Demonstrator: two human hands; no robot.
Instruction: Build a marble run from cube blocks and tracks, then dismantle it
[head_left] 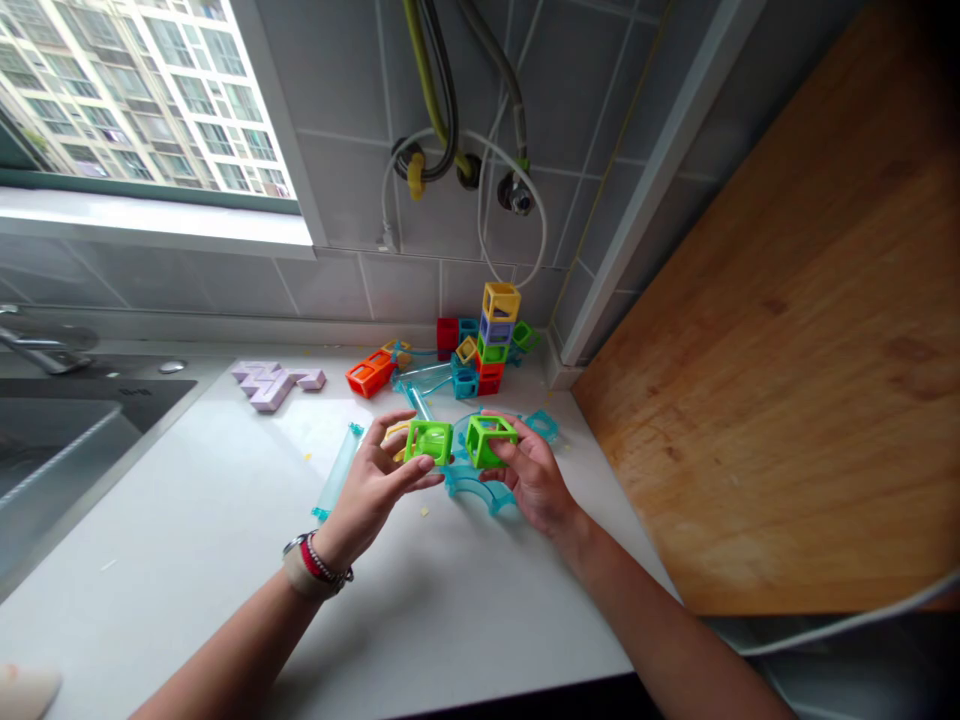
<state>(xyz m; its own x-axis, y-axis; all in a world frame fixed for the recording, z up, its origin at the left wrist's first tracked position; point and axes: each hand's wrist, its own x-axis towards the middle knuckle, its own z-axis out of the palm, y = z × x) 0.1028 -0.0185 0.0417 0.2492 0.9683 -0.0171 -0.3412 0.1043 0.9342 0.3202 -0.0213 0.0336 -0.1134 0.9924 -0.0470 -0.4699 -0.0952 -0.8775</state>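
Observation:
My left hand (382, 470) grips a green cube block (429, 442) with a rounded channel inside. In my right hand (536, 475) is a second green cube block (480, 440), an open frame with square windows. The two cubes are held level, a small gap apart, above the counter. Beneath them lie clear blue curved track pieces (480, 490), partly covered by my hands. A straight clear blue track piece (339, 470) rests left of my left hand. Behind my hands stands a tower of stacked cube blocks (496, 330), yellow on top, then purple, green and red.
Orange blocks (371, 373), a red block (448, 335) and more blue pieces lie near the back wall. Light purple blocks (271, 383) sit by the sink (90, 430) at left. A wooden panel (787, 350) bounds the right side. Hoses and a white cable (544, 225) hang on the tiles.

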